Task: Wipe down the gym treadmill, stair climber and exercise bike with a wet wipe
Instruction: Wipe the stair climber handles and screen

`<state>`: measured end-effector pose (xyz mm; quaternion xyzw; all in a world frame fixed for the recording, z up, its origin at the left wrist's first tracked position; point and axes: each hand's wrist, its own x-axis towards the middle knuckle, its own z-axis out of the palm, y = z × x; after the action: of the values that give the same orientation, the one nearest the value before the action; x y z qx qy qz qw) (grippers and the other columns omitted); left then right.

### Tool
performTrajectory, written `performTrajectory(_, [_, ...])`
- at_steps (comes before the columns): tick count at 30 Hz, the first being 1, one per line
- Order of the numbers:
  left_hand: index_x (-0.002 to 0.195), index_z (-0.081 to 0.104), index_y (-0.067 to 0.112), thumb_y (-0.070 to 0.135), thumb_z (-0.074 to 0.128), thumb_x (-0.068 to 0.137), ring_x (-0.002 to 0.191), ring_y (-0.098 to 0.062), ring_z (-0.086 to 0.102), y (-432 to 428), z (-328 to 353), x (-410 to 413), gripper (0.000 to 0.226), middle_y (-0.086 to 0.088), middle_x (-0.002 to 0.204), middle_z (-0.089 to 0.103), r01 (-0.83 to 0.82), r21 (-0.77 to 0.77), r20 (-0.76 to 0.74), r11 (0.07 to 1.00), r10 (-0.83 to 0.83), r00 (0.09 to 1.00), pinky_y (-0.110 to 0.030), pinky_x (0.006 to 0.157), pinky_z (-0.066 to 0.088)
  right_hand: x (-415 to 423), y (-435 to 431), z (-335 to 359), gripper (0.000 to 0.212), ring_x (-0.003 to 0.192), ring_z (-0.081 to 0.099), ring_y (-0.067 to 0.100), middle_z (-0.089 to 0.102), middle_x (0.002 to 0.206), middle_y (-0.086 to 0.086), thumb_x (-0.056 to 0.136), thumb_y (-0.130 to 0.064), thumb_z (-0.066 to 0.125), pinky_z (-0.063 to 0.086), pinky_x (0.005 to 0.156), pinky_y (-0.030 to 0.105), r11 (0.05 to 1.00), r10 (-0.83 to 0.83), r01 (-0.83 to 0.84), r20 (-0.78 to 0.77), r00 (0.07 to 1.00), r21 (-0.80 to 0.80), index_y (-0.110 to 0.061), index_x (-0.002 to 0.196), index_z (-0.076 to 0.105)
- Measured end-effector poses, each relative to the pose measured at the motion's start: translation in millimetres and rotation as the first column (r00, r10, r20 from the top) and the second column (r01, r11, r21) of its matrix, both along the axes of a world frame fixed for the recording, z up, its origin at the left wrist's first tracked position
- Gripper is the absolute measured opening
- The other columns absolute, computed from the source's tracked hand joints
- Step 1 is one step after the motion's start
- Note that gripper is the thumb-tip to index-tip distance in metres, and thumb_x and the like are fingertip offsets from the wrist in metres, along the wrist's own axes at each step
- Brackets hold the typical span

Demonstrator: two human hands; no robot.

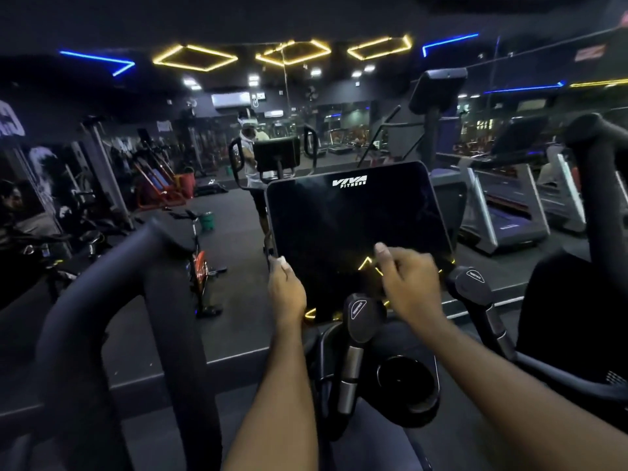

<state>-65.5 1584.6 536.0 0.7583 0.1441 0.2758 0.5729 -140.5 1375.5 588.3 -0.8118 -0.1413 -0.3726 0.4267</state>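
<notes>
A black console screen (356, 226) marked VIVA FITNESS stands straight ahead on the cardio machine I am at. My left hand (287, 290) is at the screen's lower left edge, fingers closed on a small white wet wipe (280, 261) that shows at the fingertips. My right hand (407, 280) lies on the lower right of the screen, thumb up and fingers bent down onto the glass. Its palm side is hidden, so I cannot tell whether it holds anything.
Thick black handlebars rise at left (102, 300) and right (598, 185). Two short sensor grips (360, 314) (472, 283) and a round cup holder (404, 379) sit below the screen. An orange exercise bike (198, 263) stands at left, treadmills (503, 212) at right. A mirror ahead reflects a person (249, 154).
</notes>
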Motion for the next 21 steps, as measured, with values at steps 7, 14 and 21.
performTrajectory(7, [0.161,0.016,0.008,0.016,0.031,0.109,0.138,-0.038,0.044,25,79,64,0.054,-0.019,0.154,0.043,0.011,0.212,-0.047,0.977,-0.001,0.999,-0.043,0.113,0.034,41,-81,15,0.035,0.076,0.064,0.031,0.057,0.063,0.003,0.089,-0.04,0.053,0.041,0.073,0.035,0.739,-0.57,0.38,-0.216,0.793,-0.556,-0.015,0.076,0.073])
performTrajectory(14, [0.122,0.056,-0.002,0.018,0.033,0.109,0.114,-0.044,0.057,21,94,84,0.033,-0.027,0.122,0.062,-0.197,0.198,0.062,0.96,0.188,0.98,-0.044,0.088,0.042,55,-93,12,0.036,0.054,0.049,0.011,0.055,0.063,-0.007,0.074,-0.054,0.047,0.031,0.048,0.024,0.733,-0.503,0.177,-0.348,0.791,-0.657,-0.02,0.064,0.055])
performTrajectory(21, [0.107,0.067,-0.002,0.004,0.042,0.098,0.111,-0.045,0.06,34,157,122,0.028,-0.028,0.115,0.067,-0.092,0.621,0.067,0.779,0.064,0.996,-0.048,0.093,0.047,57,-96,16,0.031,0.059,0.054,0.013,0.059,0.067,-0.007,0.071,-0.052,0.047,0.037,0.051,0.027,0.727,-0.479,0.082,-0.418,0.772,-0.682,-0.023,0.065,0.055])
